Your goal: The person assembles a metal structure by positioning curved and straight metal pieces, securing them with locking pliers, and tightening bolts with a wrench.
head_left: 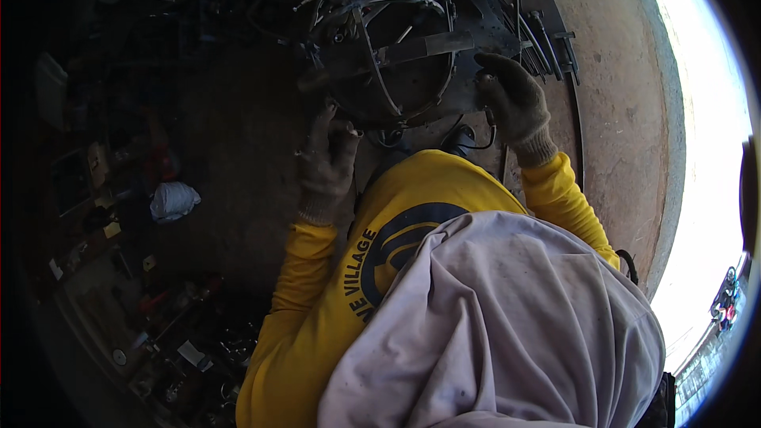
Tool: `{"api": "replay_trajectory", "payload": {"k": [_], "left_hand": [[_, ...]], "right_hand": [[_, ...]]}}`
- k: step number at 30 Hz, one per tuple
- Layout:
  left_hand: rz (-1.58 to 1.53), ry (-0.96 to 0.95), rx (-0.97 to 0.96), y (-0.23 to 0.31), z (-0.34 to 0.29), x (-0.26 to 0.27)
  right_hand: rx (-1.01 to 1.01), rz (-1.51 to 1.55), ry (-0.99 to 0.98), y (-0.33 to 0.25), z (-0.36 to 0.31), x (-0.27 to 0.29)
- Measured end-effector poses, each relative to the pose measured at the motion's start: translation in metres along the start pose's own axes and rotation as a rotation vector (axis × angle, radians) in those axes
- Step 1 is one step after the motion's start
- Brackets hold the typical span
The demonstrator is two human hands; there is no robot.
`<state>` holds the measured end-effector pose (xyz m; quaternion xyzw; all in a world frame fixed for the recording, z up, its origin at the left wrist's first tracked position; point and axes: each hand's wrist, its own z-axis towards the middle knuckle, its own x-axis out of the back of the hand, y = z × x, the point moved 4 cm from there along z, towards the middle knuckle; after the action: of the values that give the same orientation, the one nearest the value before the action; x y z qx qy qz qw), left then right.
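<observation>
The round metal assembly is located ahead of both hands and laterally between them. From the left hand, it lies forward and to the right; from the right hand, it lies to the left, with its upper part further forward. The flat bar crosses the assembly. Its long axis runs from near the left fingertips, across and slightly forward, to near the right fingertips; it is therefore crosswise to the left hand, whose fingers point forward. The right hand is the nearer of the two to the assembly's side edge; the left hand stands just short of the near left portion. Left hand: released, gloved, fingers loosely bent, thumb set apart, no object visible in the grasp. Right hand: gloved, fingers directed forward and to the left beside the dark edge of the assembly; whether it grips or touches that edge cannot be determined. Adjacent items: a group of dark rods lies forward and to the right of the right hand; a white bundle lies well to the left of the left hand and slightly nearer the body.
</observation>
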<state>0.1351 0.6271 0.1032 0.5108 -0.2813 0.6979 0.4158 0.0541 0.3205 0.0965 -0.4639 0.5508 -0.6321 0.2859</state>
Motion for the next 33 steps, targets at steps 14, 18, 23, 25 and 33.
{"api": "replay_trajectory", "payload": {"k": [14,18,23,25,33], "left_hand": [[-2.046,0.540,0.345,-0.049,0.094,0.022],[-2.211,0.614,0.409,-0.087,0.095,0.033],[-2.629,0.450,0.417,-0.161,0.105,0.052],[-2.586,0.443,0.451,-0.171,0.109,0.071],[-2.668,0.345,0.311,-0.188,0.119,0.098]], "right_hand": [[0.171,0.491,-0.374,-0.168,0.017,-0.175],[0.244,0.486,-0.415,-0.181,0.016,-0.203],[0.193,0.559,-0.432,-0.202,0.002,-0.224],[0.035,0.645,-0.477,-0.211,-0.006,-0.218],[0.466,0.043,-0.255,-0.167,-0.027,-0.202]]}}
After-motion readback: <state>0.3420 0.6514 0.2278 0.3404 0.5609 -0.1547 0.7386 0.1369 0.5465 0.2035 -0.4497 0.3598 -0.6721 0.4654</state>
